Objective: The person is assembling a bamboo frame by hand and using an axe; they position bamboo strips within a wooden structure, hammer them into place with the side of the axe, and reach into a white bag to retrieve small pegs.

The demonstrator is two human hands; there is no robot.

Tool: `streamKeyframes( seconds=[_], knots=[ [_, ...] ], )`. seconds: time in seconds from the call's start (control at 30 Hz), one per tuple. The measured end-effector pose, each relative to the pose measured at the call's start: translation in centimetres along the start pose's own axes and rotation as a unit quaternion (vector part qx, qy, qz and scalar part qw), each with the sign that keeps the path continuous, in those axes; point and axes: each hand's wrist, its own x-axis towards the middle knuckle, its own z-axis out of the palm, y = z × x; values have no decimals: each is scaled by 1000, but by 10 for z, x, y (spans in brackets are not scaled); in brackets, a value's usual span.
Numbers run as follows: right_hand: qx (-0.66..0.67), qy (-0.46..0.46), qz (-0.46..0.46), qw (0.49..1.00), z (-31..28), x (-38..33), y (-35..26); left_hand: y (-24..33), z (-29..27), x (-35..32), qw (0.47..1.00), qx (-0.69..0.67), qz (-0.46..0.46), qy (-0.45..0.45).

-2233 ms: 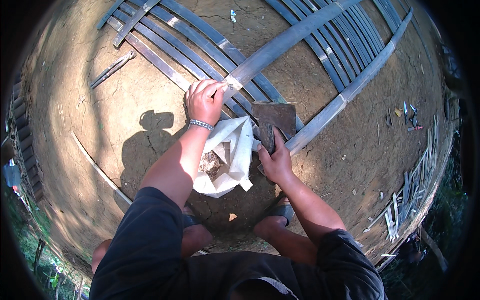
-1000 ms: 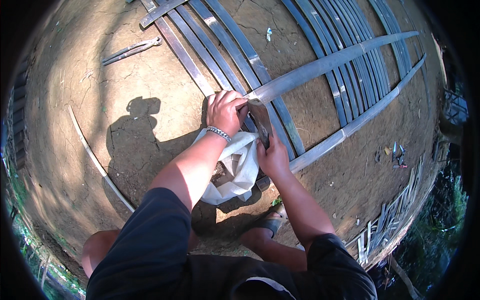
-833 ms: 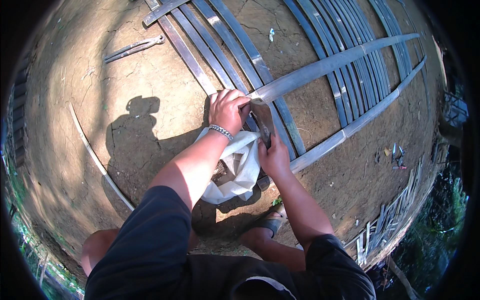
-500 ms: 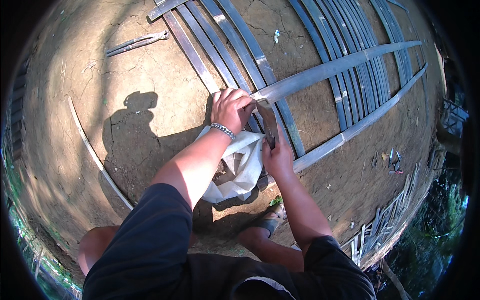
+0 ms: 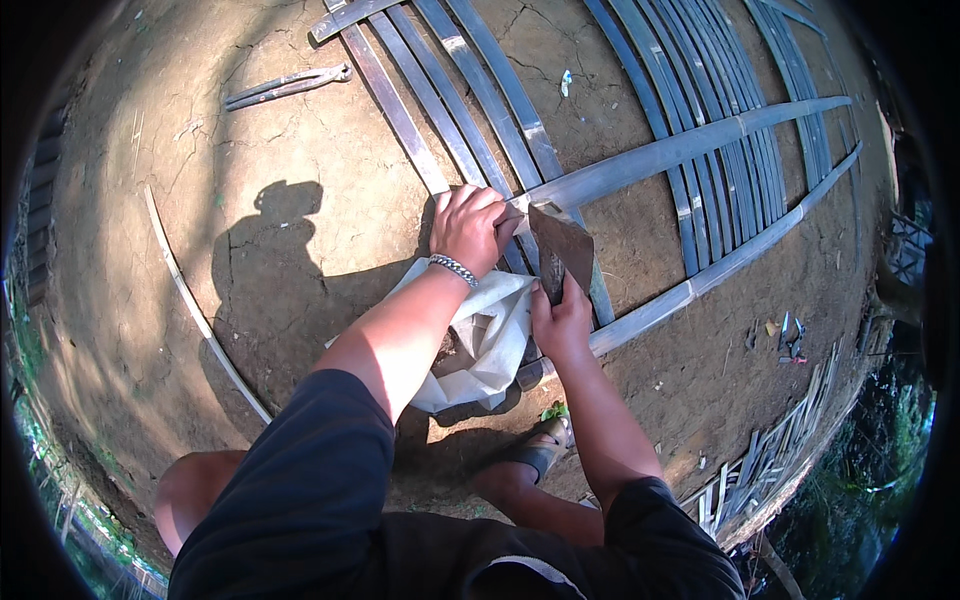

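While the left hand [image 5: 468, 225] is closing its fingers around the near end of a long split bamboo strip [image 5: 690, 145], the right hand [image 5: 562, 322] is gripping tightly the handle of a broad dark blade [image 5: 562, 245]. The blade is standing upright, touching the strip's end just beside the left fingers, above a white sack [image 5: 490, 340] on the earth ground [image 5: 300, 150].

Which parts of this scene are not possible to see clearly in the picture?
Head view:
- Handle of the broad dark metal blade: wrapped by the right hand.
- End of the long split bamboo strip: covered by the left hand.
- What lies under the white woven sack: hidden by the left forearm.
- Small litter on the ground: too small.
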Motion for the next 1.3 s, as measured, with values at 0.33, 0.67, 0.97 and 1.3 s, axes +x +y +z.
streamKeyframes(
  seconds=[0.33, 0.67, 0.97, 1.3],
  knots=[
    [-22, -7, -9, 1000, -6, 0, -18, 2, 7, -6, 996, -11, -88, 18],
    [-79, -43, 40, 995, 2, 4, 1, -4, 12, -2, 997, 65, -30, 10],
    [-103, -51, -13, 993, -2, 0, 3, -1, 9, -1, 996, 66, -54, -7],
    [-76, 6, -132, 988, -15, -8, 0, 0, 15, -2, 996, 70, -49, -14]
  ],
)
